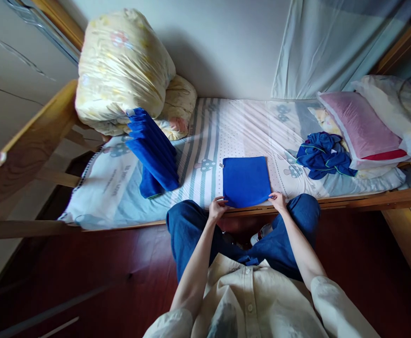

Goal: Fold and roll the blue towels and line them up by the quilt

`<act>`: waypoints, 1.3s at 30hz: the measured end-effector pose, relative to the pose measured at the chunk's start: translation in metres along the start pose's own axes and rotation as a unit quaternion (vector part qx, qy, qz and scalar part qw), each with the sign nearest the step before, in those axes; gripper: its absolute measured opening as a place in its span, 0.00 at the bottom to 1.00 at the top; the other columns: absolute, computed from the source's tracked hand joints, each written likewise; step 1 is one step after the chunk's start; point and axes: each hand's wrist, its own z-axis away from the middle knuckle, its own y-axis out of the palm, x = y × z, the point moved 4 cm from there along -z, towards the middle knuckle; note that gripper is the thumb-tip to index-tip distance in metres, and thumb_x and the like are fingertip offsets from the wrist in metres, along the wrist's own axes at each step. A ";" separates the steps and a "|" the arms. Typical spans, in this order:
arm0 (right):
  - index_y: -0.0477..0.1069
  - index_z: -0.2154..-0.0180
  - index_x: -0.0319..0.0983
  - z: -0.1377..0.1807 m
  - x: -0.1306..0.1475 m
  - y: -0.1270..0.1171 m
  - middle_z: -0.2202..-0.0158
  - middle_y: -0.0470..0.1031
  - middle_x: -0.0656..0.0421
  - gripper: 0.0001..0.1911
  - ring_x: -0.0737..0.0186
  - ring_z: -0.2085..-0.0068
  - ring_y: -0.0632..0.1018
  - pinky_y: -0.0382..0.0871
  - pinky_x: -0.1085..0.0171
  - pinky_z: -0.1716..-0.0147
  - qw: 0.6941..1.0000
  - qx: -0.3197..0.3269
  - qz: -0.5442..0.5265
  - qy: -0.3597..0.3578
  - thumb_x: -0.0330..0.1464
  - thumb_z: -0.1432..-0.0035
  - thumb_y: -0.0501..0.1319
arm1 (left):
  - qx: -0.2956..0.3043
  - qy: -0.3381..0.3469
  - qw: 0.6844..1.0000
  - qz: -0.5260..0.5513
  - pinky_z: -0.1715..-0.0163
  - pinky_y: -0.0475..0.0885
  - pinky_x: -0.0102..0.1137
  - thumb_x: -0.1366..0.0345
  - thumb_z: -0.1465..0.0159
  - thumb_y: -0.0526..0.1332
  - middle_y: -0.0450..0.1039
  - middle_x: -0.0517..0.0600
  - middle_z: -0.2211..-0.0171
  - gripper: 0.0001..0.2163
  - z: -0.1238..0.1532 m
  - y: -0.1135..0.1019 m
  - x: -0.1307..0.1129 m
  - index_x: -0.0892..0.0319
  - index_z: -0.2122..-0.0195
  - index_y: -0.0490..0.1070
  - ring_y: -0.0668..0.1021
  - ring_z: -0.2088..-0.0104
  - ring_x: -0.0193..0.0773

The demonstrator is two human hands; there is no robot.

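Note:
A blue cloth [247,180] is spread as a near-square on the bed, its front edge hanging at the bed's rim. My left hand [218,207] pinches its near left corner, and my right hand [277,201] pinches the near right corner. To the left stands a leaning stack of folded blue cloths [154,152]. Over on the right, a crumpled heap of blue cloths with green edging [327,155] lies against the pillows.
The bed [240,126] has a patterned sheet and a wooden front rail [367,201]. A bulky yellow quilt [121,70] sits at the left end by the wooden headboard [33,126]. A pink pillow [362,124] lies at the right, near a hanging pale curtain [311,51].

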 end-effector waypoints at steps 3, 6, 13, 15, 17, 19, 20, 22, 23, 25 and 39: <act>0.78 0.73 0.40 -0.004 0.004 -0.001 0.65 0.80 0.53 0.05 0.54 0.63 0.79 0.75 0.54 0.54 0.998 -0.040 0.026 -0.040 0.32 0.57 0.66 | -0.015 0.040 0.998 -0.041 0.61 0.79 0.37 0.74 0.53 0.66 0.80 0.55 0.54 0.08 -0.003 -0.003 -0.001 0.59 0.71 0.79 0.79 0.69 0.37; 0.76 0.74 0.40 -0.008 0.006 0.001 0.57 0.81 0.49 0.04 0.48 0.54 0.80 0.73 0.51 0.48 0.995 -0.072 0.017 -0.068 0.34 0.55 0.66 | -0.026 0.050 0.998 -0.038 0.56 0.78 0.39 0.72 0.50 0.64 0.78 0.56 0.50 0.06 -0.008 -0.005 -0.003 0.58 0.71 0.78 0.81 0.59 0.43; 0.69 0.67 0.42 -0.015 0.002 0.015 0.60 0.83 0.50 0.08 0.51 0.56 0.82 0.76 0.53 0.52 0.994 -0.037 -0.094 -0.038 0.38 0.48 0.63 | -0.001 0.053 0.998 0.038 0.51 0.76 0.38 0.64 0.42 0.61 0.80 0.54 0.60 0.04 -0.016 0.006 -0.010 0.56 0.66 0.70 0.81 0.56 0.43; 0.69 0.66 0.42 -0.015 -0.002 0.015 0.63 0.82 0.51 0.09 0.51 0.59 0.83 0.77 0.55 0.55 0.997 -0.034 -0.073 -0.008 0.39 0.47 0.63 | -0.001 0.021 1.000 0.020 0.58 0.76 0.35 0.62 0.41 0.61 0.78 0.49 0.68 0.05 -0.014 0.006 -0.009 0.56 0.65 0.69 0.80 0.66 0.40; 0.70 0.64 0.41 -0.013 -0.005 0.014 0.64 0.82 0.51 0.09 0.52 0.60 0.82 0.77 0.57 0.58 0.998 -0.036 -0.041 0.013 0.39 0.46 0.63 | -0.008 -0.002 1.000 -0.008 0.62 0.75 0.33 0.62 0.40 0.60 0.76 0.47 0.72 0.06 -0.012 0.004 -0.009 0.56 0.63 0.70 0.77 0.70 0.38; 0.71 0.63 0.41 -0.011 -0.006 0.012 0.63 0.81 0.51 0.09 0.52 0.58 0.82 0.76 0.58 0.57 0.999 -0.036 -0.011 0.013 0.38 0.45 0.62 | -0.018 -0.011 0.999 -0.028 0.62 0.74 0.31 0.62 0.40 0.60 0.75 0.46 0.74 0.08 -0.009 0.000 -0.010 0.57 0.61 0.72 0.77 0.70 0.38; 0.72 0.62 0.40 -0.009 -0.006 0.012 0.63 0.81 0.51 0.10 0.52 0.58 0.82 0.76 0.58 0.56 0.999 -0.033 0.003 0.010 0.38 0.44 0.62 | -0.026 -0.015 0.999 -0.036 0.62 0.74 0.32 0.62 0.39 0.60 0.75 0.47 0.74 0.09 -0.008 -0.001 -0.011 0.57 0.60 0.73 0.78 0.69 0.39; 0.73 0.61 0.40 -0.007 -0.006 0.011 0.63 0.82 0.51 0.10 0.52 0.57 0.82 0.75 0.59 0.56 0.999 -0.023 0.030 0.007 0.37 0.42 0.61 | -0.046 -0.026 0.997 -0.048 0.60 0.75 0.33 0.61 0.39 0.61 0.76 0.49 0.73 0.09 -0.005 -0.004 -0.012 0.58 0.60 0.75 0.80 0.66 0.42; 0.74 0.61 0.40 -0.006 -0.006 0.011 0.63 0.82 0.51 0.10 0.52 0.58 0.82 0.75 0.59 0.56 0.999 -0.017 0.041 0.008 0.37 0.42 0.60 | -0.057 -0.033 0.997 -0.051 0.59 0.75 0.33 0.61 0.39 0.62 0.78 0.50 0.72 0.09 -0.003 -0.005 -0.013 0.58 0.60 0.76 0.81 0.64 0.43; 0.75 0.63 0.40 -0.004 -0.006 0.010 0.64 0.83 0.52 0.08 0.52 0.60 0.82 0.75 0.60 0.58 0.998 -0.008 0.057 0.015 0.36 0.42 0.60 | -0.072 -0.043 0.995 -0.057 0.58 0.75 0.35 0.60 0.39 0.63 0.80 0.53 0.69 0.09 -0.001 -0.005 -0.013 0.58 0.62 0.77 0.82 0.61 0.46; 0.68 0.80 0.41 -0.002 -0.019 0.012 0.78 0.76 0.56 0.16 0.60 0.73 0.72 0.66 0.65 0.69 0.990 -0.038 0.132 0.044 0.39 0.42 0.62 | -0.085 -0.084 0.987 -0.111 0.54 0.74 0.40 0.57 0.37 0.60 0.82 0.58 0.66 0.12 0.002 0.003 0.006 0.59 0.68 0.78 0.82 0.57 0.54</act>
